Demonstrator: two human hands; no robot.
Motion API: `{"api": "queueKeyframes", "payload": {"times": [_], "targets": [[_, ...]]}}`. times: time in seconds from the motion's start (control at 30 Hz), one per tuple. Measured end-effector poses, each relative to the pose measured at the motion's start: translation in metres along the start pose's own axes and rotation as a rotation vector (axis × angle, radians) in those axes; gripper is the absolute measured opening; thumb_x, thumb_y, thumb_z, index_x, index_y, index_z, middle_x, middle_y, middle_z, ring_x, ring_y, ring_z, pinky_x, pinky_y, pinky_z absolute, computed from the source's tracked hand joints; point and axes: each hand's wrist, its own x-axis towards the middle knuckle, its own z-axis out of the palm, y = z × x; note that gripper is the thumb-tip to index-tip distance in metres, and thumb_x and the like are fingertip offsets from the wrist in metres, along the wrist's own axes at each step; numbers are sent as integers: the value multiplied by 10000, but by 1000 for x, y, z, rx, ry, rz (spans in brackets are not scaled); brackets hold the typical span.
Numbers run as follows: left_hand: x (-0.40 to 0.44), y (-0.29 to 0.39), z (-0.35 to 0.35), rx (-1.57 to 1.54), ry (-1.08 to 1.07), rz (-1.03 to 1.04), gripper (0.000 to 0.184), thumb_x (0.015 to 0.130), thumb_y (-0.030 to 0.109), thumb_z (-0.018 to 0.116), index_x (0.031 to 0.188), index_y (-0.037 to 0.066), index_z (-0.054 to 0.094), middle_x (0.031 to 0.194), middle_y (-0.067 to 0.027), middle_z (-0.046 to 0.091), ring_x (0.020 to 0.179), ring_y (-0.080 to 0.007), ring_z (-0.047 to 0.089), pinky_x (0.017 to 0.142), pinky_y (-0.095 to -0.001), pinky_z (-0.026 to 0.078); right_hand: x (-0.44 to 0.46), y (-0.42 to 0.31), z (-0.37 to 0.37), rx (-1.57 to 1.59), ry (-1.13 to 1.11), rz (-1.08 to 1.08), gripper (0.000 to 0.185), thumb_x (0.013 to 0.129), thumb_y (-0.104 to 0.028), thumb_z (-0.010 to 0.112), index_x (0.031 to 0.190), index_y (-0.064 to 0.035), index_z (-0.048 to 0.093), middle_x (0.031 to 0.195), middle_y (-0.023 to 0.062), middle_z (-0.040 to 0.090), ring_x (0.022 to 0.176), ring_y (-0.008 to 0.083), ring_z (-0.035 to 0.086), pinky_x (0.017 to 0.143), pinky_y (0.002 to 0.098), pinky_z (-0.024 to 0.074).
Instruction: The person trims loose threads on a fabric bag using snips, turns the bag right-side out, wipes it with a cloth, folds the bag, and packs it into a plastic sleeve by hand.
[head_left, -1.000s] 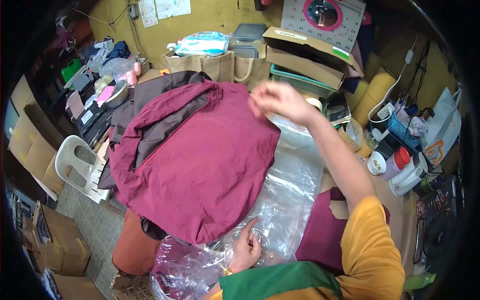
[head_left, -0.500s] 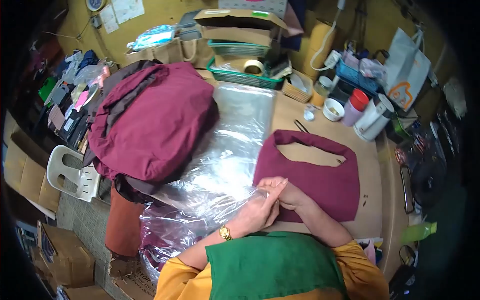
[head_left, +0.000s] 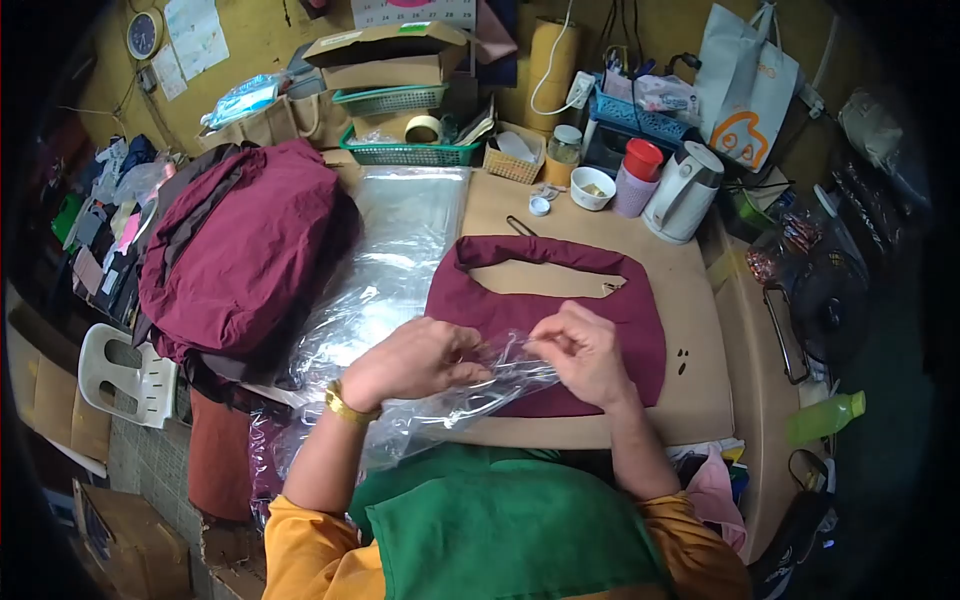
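A clear plastic bag point(head_left: 455, 402) stretches between my two hands, low over the front of a maroon shoulder bag point(head_left: 625, 340). My left hand point(head_left: 412, 362), with a gold watch at the wrist, is closed on the plastic at its left part. Thumb and fingertips of my right hand point(head_left: 582, 352) pinch its upper right edge, above the maroon fabric. The shoulder bag lies flat on the brown table top point(head_left: 695, 410), its handle loop toward the back. More clear plastic bags point(head_left: 415, 215) lie stacked to its left.
A pile of maroon bags point(head_left: 240, 250) stands on the left. Along the back are green baskets point(head_left: 410, 154), a white bowl point(head_left: 592, 190), a red-lidded tumbler point(head_left: 636, 180) and an electric kettle point(head_left: 684, 192). A dark clip-like tool point(head_left: 520, 226) lies behind the shoulder bag.
My hands were close together at the shoulder bag's lower left. They have spread apart, drawing the clear plastic bag rightward across its front. The camera view has shifted too.
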Motion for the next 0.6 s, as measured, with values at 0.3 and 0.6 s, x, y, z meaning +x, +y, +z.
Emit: {"api": "queueKeyframes", "payload": {"times": [0.3, 0.6], "targets": [[13, -33, 29, -710, 222, 85, 203, 849, 188, 740, 863, 27, 617, 651, -40, 594, 571, -119, 532, 563, -315, 430, -22, 56, -7, 195, 444, 137, 131, 860, -44, 699, 790, -11, 594, 688, -13, 578, 583, 54, 511, 548, 209, 418], [17, -38, 71, -724, 432, -200, 404, 952, 299, 637, 699, -16, 652, 517, -9, 491, 537, -64, 440, 498, -281, 400, -52, 77, -18, -107, 392, 290, 211, 958, -127, 592, 793, -1, 629, 622, 0, 570, 544, 57, 505, 493, 245, 398]]}}
